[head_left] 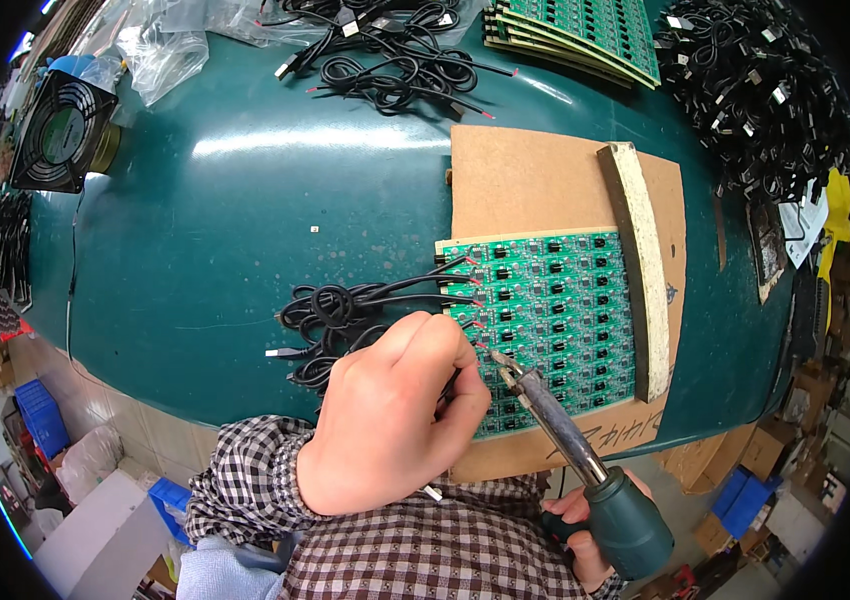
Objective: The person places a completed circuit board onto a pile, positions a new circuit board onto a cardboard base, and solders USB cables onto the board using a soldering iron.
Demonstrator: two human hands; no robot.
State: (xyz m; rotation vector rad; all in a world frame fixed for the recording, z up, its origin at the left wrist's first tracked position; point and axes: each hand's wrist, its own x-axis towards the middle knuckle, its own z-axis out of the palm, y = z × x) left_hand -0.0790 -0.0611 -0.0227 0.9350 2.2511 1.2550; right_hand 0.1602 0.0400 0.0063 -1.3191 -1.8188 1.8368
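Student: Circuit panel (540, 300), green, many small repeated units: where does it lie, and what holds it?

Instructor: It rests on a cardboard sheet (535, 180) upon the green table (195, 220), with a pale-faced bar (650, 290) along its right edge. Black cables (330, 305) reach its left margin, their red wire ends (473, 260) over the first column.

Student: And the fingers?

Instructor: Left hand (390, 415): thumb and forefinger drawn together in a pinch, apparently on a black cable (452, 385), though its end is mostly hidden. Right hand (585, 555): fingers wrapped around the handle of a soldering iron (565, 425), no gap showing. The iron's tip lies just beside a red wire end near the left fingertips; whether it touches, I cannot tell.

Student: What could go wrong?

Instructor: Chiefly a burn, should the tip slip toward the pinch, so close do they stand. A small shake of the left hand could pull the wire off its pad; a tip held too wide could bridge neighbouring pads. Tension from the tangled cables might also tug at joints above, and a nudge to the cardboard would shift panel and bar together.
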